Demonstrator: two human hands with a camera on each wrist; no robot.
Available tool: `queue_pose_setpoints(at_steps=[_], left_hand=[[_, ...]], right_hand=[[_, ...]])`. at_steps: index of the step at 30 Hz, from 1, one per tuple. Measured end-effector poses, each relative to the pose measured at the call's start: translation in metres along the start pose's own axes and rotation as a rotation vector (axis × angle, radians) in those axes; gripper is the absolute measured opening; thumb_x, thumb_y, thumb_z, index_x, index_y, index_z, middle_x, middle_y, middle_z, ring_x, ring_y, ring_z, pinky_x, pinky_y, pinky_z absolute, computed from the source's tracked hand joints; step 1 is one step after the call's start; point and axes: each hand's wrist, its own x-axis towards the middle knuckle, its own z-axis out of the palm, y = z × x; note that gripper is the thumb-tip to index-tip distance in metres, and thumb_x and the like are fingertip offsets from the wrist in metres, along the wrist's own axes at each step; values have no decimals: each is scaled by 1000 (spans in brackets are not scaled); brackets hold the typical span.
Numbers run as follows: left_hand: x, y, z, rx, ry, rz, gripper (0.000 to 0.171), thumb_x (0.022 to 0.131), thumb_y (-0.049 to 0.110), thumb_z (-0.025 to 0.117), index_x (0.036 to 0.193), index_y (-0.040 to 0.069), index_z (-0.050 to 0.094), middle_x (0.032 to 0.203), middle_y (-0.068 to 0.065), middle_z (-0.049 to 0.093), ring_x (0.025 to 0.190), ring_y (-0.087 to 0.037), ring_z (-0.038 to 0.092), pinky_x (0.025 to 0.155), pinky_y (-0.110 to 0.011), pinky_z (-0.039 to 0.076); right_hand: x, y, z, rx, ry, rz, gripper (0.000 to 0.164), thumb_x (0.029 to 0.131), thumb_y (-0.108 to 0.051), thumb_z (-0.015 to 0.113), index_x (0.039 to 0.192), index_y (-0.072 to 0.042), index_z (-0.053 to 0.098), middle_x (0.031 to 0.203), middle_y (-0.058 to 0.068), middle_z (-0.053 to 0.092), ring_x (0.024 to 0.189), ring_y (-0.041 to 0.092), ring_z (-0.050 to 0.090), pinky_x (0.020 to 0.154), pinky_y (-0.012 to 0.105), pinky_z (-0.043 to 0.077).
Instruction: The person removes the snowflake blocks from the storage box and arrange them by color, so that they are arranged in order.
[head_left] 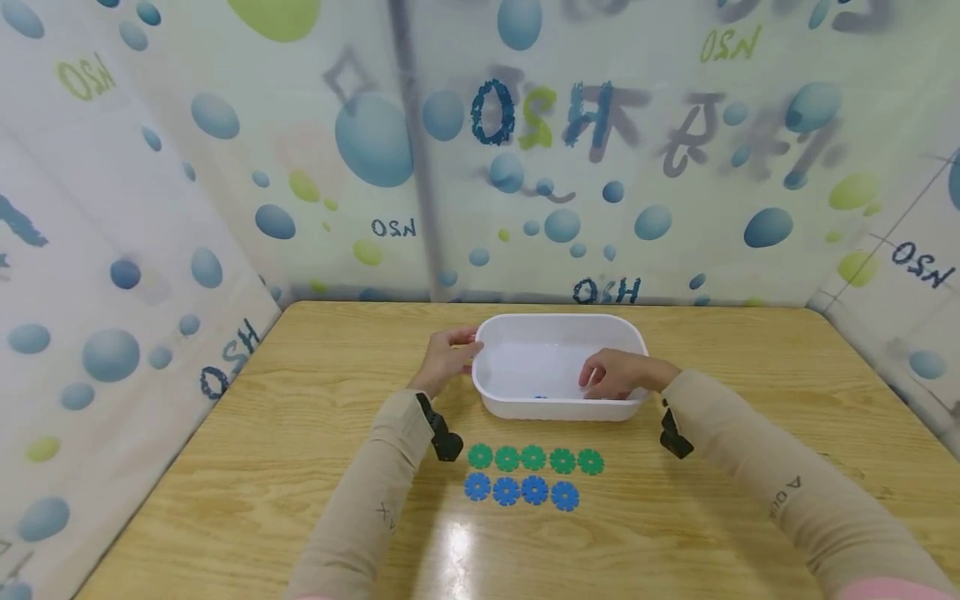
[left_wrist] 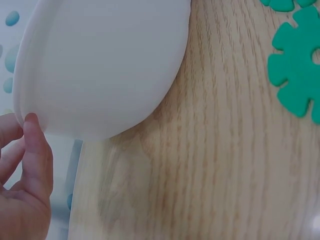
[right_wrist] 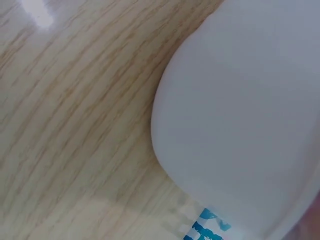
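Observation:
A white plastic basin (head_left: 558, 410) stands on the wooden table. My left hand (head_left: 447, 358) holds its left rim; in the left wrist view the thumb (left_wrist: 35, 155) presses the rim's outer side, with the fingers round behind. My right hand (head_left: 617, 374) reaches over the right side into the basin, fingers bent downward. The near wall hides its fingertips, so anything between them cannot be seen. A bit of blue (head_left: 540, 397) shows at the basin's bottom. In the right wrist view the basin wall (right_wrist: 235, 110) covers most of the hand.
In front of the basin lies a row of several green notched discs (head_left: 533, 457). Nearer me runs a row of several blue notched discs (head_left: 535, 490). Patterned curtains (head_left: 442, 167) enclose the table (head_left: 300, 450) at the back and both sides.

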Motion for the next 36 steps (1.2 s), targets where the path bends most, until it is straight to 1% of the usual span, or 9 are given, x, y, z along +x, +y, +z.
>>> queue_pose_setpoints(at_steps=[3, 5, 9, 14, 20, 27, 31, 36], left_hand=[[0, 0, 0, 4, 3, 3, 30, 85, 11, 59, 115, 8, 59, 105, -10, 51, 93, -25, 54, 65, -30, 54], [0, 0, 0, 2, 4, 3, 30, 85, 11, 59, 115, 8, 59, 105, -10, 51, 93, -24, 54, 65, -30, 54], [0, 0, 0, 1, 0, 4, 30, 86, 11, 58, 116, 8, 59, 106, -10, 51, 92, -24, 54, 64, -30, 54], [-2, 1, 0, 3, -3, 7, 30, 86, 10, 58, 116, 7, 58, 106, -11, 51, 93, -25, 54, 64, -30, 54], [-2, 2, 0, 4, -6, 3, 30, 86, 11, 58, 115, 8, 59, 105, -10, 51, 93, -26, 54, 64, -30, 54], [-1, 1, 0, -3, -4, -8, 30, 85, 11, 59, 115, 8, 59, 105, -10, 51, 93, -25, 54, 64, -30, 54], [-1, 1, 0, -11, -4, 2, 31, 85, 10, 59, 115, 7, 59, 105, -11, 52, 93, -26, 54, 63, -30, 54], [0, 0, -1, -19, -10, 6, 30, 85, 10, 59, 115, 7, 59, 104, -10, 52, 90, -24, 55, 63, -30, 54]], right_hand=[[-1, -2, 0, -17, -51, -8, 18, 85, -10, 57, 102, -5, 58, 90, 6, 53, 70, 15, 47, 55, 22, 43], [-2, -2, 1, -4, -76, -19, 19, 84, -9, 57, 103, -5, 58, 87, 6, 53, 70, 15, 46, 55, 22, 40], [0, -4, 5, 42, -93, -34, 21, 82, -6, 58, 102, -5, 58, 84, 6, 51, 76, 17, 45, 62, 23, 39], [2, -6, 9, 80, -87, -38, 23, 80, -2, 57, 102, -6, 59, 88, 6, 51, 84, 20, 44, 68, 26, 38], [8, -12, 14, 101, -76, -81, 25, 80, 3, 53, 103, -5, 60, 88, 6, 51, 83, 19, 44, 67, 25, 38], [16, -20, 20, 103, -73, -110, 21, 83, -1, 55, 102, -6, 62, 88, 5, 54, 81, 18, 45, 67, 24, 39], [24, -24, 23, 99, -59, -150, 18, 83, -2, 56, 99, -5, 62, 84, 4, 55, 77, 16, 46, 65, 24, 40], [37, -27, 29, 78, -20, -229, 14, 82, -1, 57, 96, -2, 60, 78, 3, 55, 73, 13, 47, 66, 23, 41]])
